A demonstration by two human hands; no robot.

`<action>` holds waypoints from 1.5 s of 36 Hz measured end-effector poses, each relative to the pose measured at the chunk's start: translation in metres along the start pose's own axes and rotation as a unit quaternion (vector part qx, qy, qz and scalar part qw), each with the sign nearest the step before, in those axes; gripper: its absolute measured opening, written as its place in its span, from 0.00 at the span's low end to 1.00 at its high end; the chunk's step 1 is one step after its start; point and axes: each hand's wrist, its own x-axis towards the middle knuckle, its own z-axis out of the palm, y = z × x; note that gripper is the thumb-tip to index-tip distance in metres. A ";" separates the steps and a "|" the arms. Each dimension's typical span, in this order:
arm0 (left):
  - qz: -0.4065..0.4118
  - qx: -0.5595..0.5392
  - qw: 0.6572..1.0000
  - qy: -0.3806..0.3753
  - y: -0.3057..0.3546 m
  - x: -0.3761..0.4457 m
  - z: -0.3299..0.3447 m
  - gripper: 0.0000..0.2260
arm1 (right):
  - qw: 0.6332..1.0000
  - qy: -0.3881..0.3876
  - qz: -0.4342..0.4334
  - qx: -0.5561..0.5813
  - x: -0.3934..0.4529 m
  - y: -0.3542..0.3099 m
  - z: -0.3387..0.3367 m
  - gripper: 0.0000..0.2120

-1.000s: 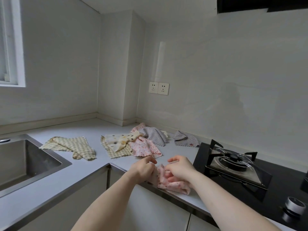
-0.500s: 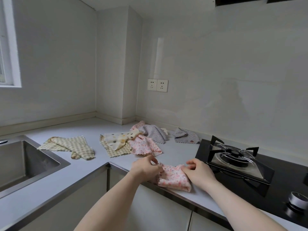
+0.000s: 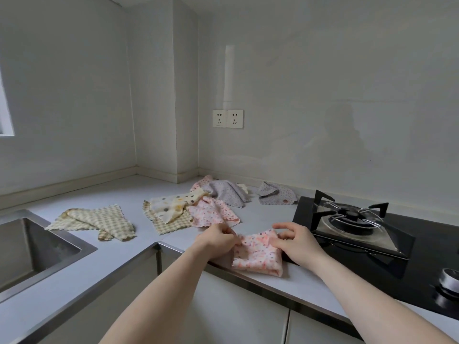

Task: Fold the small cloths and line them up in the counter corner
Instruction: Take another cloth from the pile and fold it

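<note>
A pink dotted cloth (image 3: 257, 254) lies folded at the counter's front edge, between my hands. My left hand (image 3: 218, 238) pinches its upper left corner. My right hand (image 3: 296, 243) pinches its upper right edge. Behind it lies a loose heap: another pink cloth (image 3: 211, 214), a cream cloth with big dots (image 3: 173, 203), a checked yellow cloth (image 3: 169, 225) underneath, and a grey cloth (image 3: 227, 192). A second grey cloth (image 3: 275, 196) sits by the wall. A checked yellow cloth (image 3: 99, 220) lies crumpled near the sink.
A steel sink (image 3: 29, 247) is sunk into the counter at the left. A black gas hob (image 3: 357, 219) with a pan support stands right of my hands, its knob (image 3: 449, 280) at the far right. Twin wall sockets (image 3: 228, 118) sit above the counter corner.
My hands have spread apart along the pink cloth's top edge, and the bunched cloth now lies flatter and wider on the counter. The camera view has shifted slightly right.
</note>
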 end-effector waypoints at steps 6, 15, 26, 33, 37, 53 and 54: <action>-0.003 -0.046 0.999 -0.029 0.011 0.004 -0.002 0.31 | 0.998 0.009 -0.022 0.066 -0.001 -0.002 -0.004 0.12; 0.028 -0.045 0.998 -0.022 0.009 0.012 0.003 0.06 | 0.995 0.019 -0.027 0.093 0.000 0.001 -0.009 0.09; 0.069 -0.074 0.994 -0.029 0.008 0.008 0.000 0.02 | 0.989 0.020 -0.038 0.143 0.004 0.006 -0.010 0.09; 0.127 -0.149 0.980 0.044 0.000 0.008 0.008 0.06 | 0.987 0.040 -0.053 0.144 0.005 0.008 -0.009 0.08; 0.137 -0.153 0.976 0.066 0.000 0.008 0.010 0.05 | 0.989 0.042 -0.063 0.128 0.005 0.010 -0.007 0.07; 0.095 0.011 0.987 0.132 0.005 0.004 0.019 0.10 | 0.973 0.079 -0.094 -0.197 -0.012 0.003 0.016 0.04; 0.096 0.011 0.986 0.139 0.005 0.003 0.019 0.12 | 0.970 0.082 -0.090 -0.210 -0.011 0.003 0.017 0.06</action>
